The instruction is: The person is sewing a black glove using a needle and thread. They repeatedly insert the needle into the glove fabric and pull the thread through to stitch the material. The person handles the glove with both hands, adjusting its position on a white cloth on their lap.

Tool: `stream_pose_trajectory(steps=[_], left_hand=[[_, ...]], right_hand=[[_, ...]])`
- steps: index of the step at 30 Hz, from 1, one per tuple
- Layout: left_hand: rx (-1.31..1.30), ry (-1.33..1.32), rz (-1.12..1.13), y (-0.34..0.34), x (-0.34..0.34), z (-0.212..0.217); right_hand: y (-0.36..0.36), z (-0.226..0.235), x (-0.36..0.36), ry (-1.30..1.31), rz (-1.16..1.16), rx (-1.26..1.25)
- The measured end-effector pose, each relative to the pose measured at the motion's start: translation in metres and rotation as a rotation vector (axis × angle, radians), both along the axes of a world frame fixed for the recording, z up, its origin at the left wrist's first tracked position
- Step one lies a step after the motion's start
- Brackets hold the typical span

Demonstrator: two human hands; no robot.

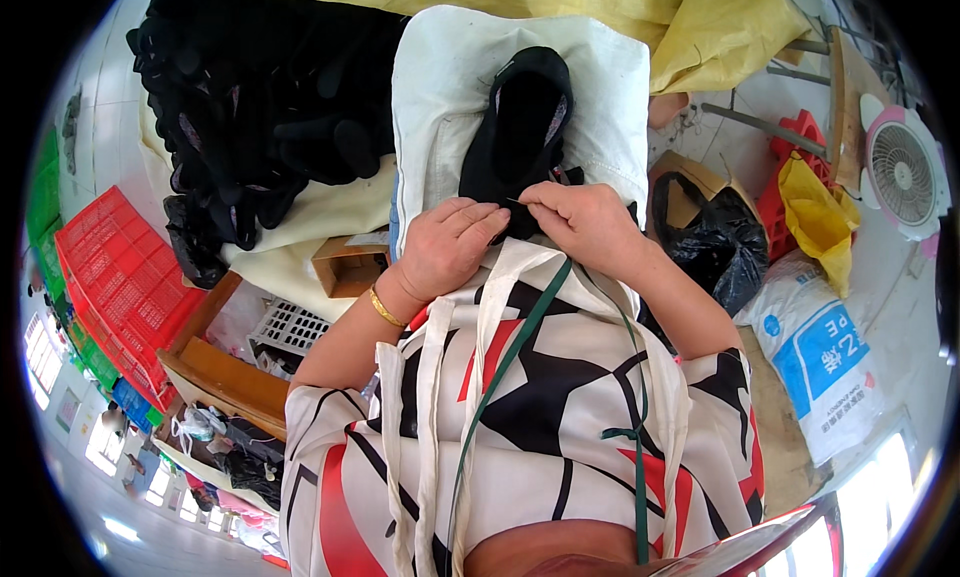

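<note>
- Tiled floor (105, 127) is showing around one white cloth (430, 107) and one fan (903, 167).
- On the cloth, one black shoe (518, 132) is lying, near end toward me.
- Of two hands, my left hand (455, 242) is bunching its fingers there, gripping or not I can't tell; steadiness should help.
- My right hand (580, 222) is pinching one thin dark sliver (513, 200), best held lightly.

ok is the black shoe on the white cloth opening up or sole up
Opening up: the black shoe shows its dark hollow and patterned lining to the camera.
</note>
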State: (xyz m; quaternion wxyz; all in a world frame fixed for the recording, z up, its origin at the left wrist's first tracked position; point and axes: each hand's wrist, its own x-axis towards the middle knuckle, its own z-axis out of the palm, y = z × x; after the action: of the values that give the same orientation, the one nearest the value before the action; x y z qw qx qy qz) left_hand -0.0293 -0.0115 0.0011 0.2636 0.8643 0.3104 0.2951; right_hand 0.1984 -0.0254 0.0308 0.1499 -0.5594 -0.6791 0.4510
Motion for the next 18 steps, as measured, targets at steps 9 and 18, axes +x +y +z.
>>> stream_pose_trajectory(steps=[9,18], left_hand=[[-0.002,0.028,-0.011,0.001,0.0,0.004],[-0.095,-0.011,0.067,-0.003,0.001,0.002]], right_hand=[[0.004,-0.001,-0.001,-0.062,0.079,0.036],[0.002,-0.019,-0.007,0.146,-0.032,-0.094]])
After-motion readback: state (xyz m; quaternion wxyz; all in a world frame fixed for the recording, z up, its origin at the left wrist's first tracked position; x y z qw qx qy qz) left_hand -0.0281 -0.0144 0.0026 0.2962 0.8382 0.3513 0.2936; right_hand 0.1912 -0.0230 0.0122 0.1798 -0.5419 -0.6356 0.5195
